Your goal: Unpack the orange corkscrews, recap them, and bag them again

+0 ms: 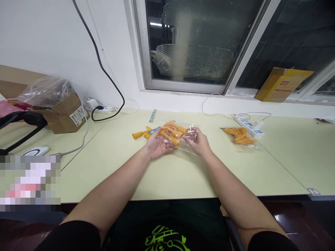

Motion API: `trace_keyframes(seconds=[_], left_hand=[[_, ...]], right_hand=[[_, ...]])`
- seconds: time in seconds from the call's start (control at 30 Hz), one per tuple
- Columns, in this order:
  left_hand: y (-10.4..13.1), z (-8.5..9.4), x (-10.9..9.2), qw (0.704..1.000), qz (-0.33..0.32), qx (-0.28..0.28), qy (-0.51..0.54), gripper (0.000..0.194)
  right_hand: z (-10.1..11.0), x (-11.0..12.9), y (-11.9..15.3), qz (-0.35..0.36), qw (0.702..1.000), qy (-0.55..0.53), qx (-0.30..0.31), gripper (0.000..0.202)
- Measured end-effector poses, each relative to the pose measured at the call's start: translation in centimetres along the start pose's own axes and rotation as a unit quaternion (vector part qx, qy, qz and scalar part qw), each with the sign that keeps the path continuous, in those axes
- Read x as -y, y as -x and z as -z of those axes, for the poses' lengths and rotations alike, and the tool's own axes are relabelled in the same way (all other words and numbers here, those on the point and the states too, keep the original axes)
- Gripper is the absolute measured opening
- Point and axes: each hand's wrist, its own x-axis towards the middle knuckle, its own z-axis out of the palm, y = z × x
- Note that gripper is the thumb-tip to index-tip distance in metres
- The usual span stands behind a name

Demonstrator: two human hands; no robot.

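Note:
A clear plastic bag (pixel 173 134) with several orange pieces inside is held just above the table. Its left end rests on my left hand (pixel 157 144), palm up, with the fingers under the bag. My right hand (pixel 198 140) pinches the bag's right end. Loose orange pieces (pixel 138 135) lie just left of the bag. Farther right, a second clear bag of orange pieces (pixel 240 136) lies on the table. Behind my left hand is a flat clear bag with a colourful header strip (pixel 152 115).
A cardboard box (pixel 65 115) with plastic wrap stands at the left. Power strips (pixel 250 127) and cables run along the wall. A yellow box (pixel 284 84) leans on the window sill. The pale table (pixel 178 177) ends near my body.

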Motion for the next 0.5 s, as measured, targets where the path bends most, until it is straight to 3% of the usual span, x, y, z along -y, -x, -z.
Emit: trace_keyframes(seconds=[0.1,0.27,0.33,0.4,0.5], left_hand=[[0.2,-0.1,-0.5,0.999,-0.035,0.004,0.024,0.073],[0.8,0.0,-1.9,0.989,-0.114,-0.017,0.096,0.074],[1.1,0.0,-2.3,0.982,-0.142,-0.034,0.122,0.072],[1.2,0.0,-2.6,0.976,-0.166,-0.049,0.135,0.07],[1.3,-0.3,-2.7,0.97,-0.188,-0.063,0.144,0.068]], right_hand=[[0.2,0.2,0.1,0.041,0.996,-0.074,-0.007,0.052],[1.8,0.2,-0.1,0.091,0.979,-0.089,-0.161,0.02],[2.2,-0.3,-0.4,0.074,0.98,-0.059,-0.174,0.015],[2.0,-0.9,-0.5,0.049,0.993,-0.019,-0.108,0.013],[0.4,-1.3,0.0,0.082,0.991,0.053,0.091,0.016]])
